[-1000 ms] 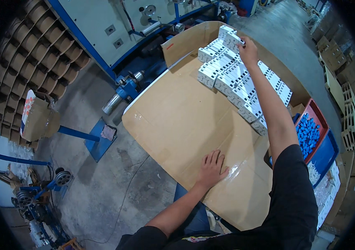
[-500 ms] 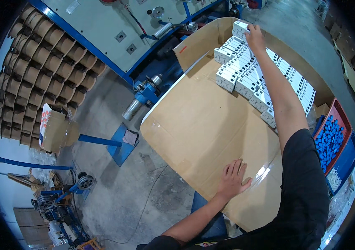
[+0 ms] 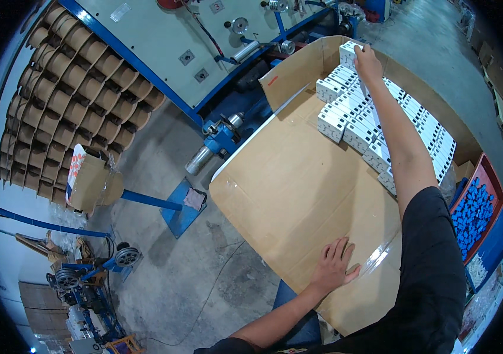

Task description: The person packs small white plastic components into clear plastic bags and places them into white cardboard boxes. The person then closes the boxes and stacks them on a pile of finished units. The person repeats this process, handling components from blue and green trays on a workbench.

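Note:
My right hand (image 3: pixel 368 65) reaches to the far end of the cardboard-covered table, its fingers closed on the edge of a white rectangular block (image 3: pixel 349 55). Packed rows of similar white blocks (image 3: pixel 360 131), with small dark slots on top and small holes in their ends, stand beside and under my right forearm. The forearm hides some of them. Flat on the bare cardboard sheet (image 3: pixel 292 183), close to its near edge, lies my left hand (image 3: pixel 333 268), fingers spread and holding nothing.
Raised cardboard (image 3: pixel 304 68) walls the table's far side. At the right sits a red tray (image 3: pixel 480 236) of small blue parts, beside a blue tray (image 3: pixel 497 239). A blue-framed machine (image 3: pixel 157 50) stands at the far left, with a metal roller (image 3: pixel 198 159) near the table's edge.
The whole view has shifted slightly, so everything appears a little lower and further right. Both hands keep their places, the right at the far block and the left flat on the cardboard.

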### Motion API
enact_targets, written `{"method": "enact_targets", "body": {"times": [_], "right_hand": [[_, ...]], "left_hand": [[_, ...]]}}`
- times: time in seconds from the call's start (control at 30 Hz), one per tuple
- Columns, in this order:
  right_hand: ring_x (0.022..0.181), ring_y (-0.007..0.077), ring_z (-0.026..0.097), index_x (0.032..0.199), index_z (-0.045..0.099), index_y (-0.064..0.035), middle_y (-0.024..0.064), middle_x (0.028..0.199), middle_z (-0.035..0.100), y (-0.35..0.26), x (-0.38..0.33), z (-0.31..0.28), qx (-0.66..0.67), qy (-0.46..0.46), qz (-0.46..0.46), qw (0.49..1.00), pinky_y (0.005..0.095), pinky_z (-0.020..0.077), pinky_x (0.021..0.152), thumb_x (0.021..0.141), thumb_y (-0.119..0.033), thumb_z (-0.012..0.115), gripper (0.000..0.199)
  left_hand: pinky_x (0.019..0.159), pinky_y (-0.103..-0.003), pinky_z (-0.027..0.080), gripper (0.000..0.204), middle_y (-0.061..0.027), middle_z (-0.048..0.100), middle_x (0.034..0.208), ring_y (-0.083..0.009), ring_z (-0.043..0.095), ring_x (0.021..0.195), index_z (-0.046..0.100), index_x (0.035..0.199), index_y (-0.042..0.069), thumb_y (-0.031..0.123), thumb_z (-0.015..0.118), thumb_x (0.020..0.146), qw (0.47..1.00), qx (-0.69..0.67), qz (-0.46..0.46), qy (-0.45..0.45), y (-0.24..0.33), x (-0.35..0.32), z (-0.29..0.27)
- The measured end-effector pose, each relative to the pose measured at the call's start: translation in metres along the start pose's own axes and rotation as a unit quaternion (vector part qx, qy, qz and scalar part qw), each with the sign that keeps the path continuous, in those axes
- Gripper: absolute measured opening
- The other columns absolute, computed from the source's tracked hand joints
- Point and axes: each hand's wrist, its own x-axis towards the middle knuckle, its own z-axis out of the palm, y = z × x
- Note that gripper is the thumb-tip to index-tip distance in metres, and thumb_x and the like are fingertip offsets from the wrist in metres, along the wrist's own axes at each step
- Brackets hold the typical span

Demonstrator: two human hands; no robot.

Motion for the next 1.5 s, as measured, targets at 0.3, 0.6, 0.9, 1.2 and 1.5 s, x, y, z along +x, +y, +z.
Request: {"method": "enact_targets", "body": {"times": [0.3, 0.6, 0.9, 1.2, 1.5], "right_hand": [[0.119, 0.0364, 0.059, 0.128, 0.053, -0.0100, 0.0145, 0.127, 0.051, 0.015, 0.003, 0.003, -0.052, -0.002, -0.030, 0.998, 0.0481, 0.0607, 0.083, 0.086, -0.012, 0.075, 0.048], [0.120, 0.0391, 0.059, 0.131, 0.056, -0.0111, 0.0172, 0.135, 0.051, -0.005, -0.015, -0.021, 0.005, -0.023, 0.039, 0.999, 0.0513, 0.0589, 0.086, 0.089, -0.012, 0.070, 0.044], [0.104, 0.0416, 0.060, 0.115, 0.059, 0.0001, 0.0228, 0.109, 0.059, -0.121, -0.238, -0.149, 0.278, -0.002, 0.143, 0.950, 0.0521, 0.0498, 0.085, 0.091, -0.019, 0.068, 0.032], [0.090, 0.0322, 0.067, 0.105, 0.067, -0.0012, 0.0156, 0.100, 0.065, -0.194, -0.544, -0.386, 0.347, -0.145, 0.193, 0.906, 0.0398, 0.0549, 0.081, 0.088, 0.000, 0.068, 0.017], [0.111, 0.0376, 0.061, 0.109, 0.066, -0.0004, 0.0198, 0.122, 0.063, -0.139, -0.667, -0.487, 0.204, -0.128, 0.221, 0.945, 0.0458, 0.0500, 0.098, 0.082, 0.002, 0.068, 0.027]], "left_hand": [[0.108, -0.046, 0.040, 0.063, -0.0163, 0.053, 0.138, -0.0313, 0.049, 0.132, 0.059, 0.128, 0.005, 0.048, 0.073, 0.085, 1.000, -0.011, -0.002, -0.005, 0.002, 0.001, 0.000], [0.109, -0.048, 0.039, 0.064, -0.0178, 0.052, 0.140, -0.0326, 0.048, 0.133, 0.059, 0.129, 0.005, 0.050, 0.071, 0.086, 1.000, -0.002, 0.000, -0.004, 0.001, -0.004, 0.001], [0.111, -0.050, 0.036, 0.071, -0.0186, 0.051, 0.141, -0.0358, 0.047, 0.132, 0.058, 0.132, 0.003, 0.054, 0.069, 0.084, 0.999, 0.012, 0.002, -0.036, 0.007, -0.005, -0.004], [0.114, -0.049, 0.033, 0.065, -0.0185, 0.048, 0.144, -0.0344, 0.043, 0.136, 0.057, 0.136, 0.005, 0.047, 0.063, 0.086, 0.999, 0.021, -0.007, -0.043, 0.004, -0.012, -0.001], [0.112, -0.049, 0.035, 0.058, -0.0172, 0.055, 0.137, -0.0322, 0.048, 0.132, 0.061, 0.128, 0.004, 0.044, 0.064, 0.086, 0.996, 0.054, 0.045, 0.063, 0.002, -0.023, 0.012]]}}
